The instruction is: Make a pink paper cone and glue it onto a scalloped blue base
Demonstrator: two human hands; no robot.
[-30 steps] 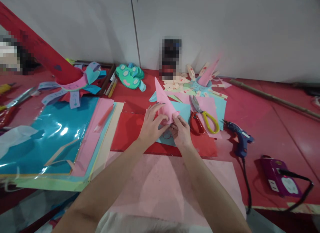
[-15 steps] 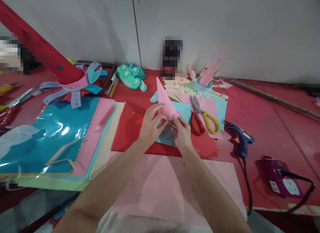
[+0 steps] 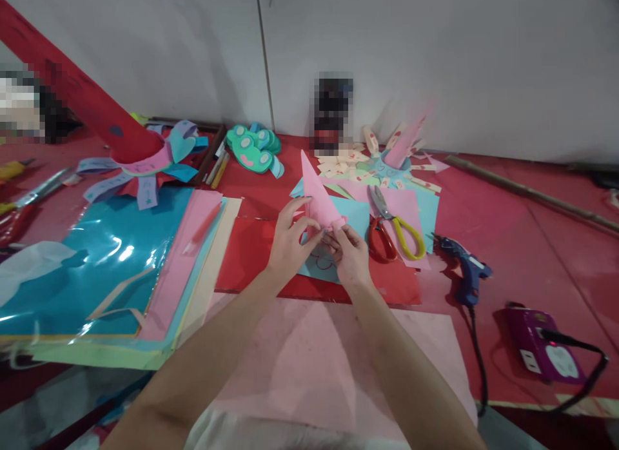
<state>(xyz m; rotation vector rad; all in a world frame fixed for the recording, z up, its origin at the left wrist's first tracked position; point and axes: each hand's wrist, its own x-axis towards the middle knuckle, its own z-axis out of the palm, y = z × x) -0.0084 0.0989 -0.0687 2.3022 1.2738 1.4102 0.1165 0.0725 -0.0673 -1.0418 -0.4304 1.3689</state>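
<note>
A pink paper cone [image 3: 320, 202] stands tip up and leans a little left between my hands. My left hand [image 3: 290, 240] curls its thumb and fingers against the cone's left side and lower edge. With thumb and fingers pinched together, my right hand [image 3: 349, 250] grips the cone's base rim at the right. Under the hands lies a light blue paper sheet [image 3: 355, 213] with a curved drawn line, resting on red paper [image 3: 251, 256]. Scissors [image 3: 382, 205] with one red and one yellow handle lie just right of my right hand, blades pointing away.
A blue glue gun [image 3: 467, 269] and a purple power box [image 3: 544, 343] lie at the right. Stacked coloured sheets [image 3: 164, 276] are at the left. Behind stand a green paper cutout [image 3: 251, 147], a horned paper crown [image 3: 397, 156] and a red paper tube [image 3: 97, 108].
My left hand's fingers have shifted slightly on the cone, and the index finger is more raised and arched. The right hand keeps its pinch at the base.
</note>
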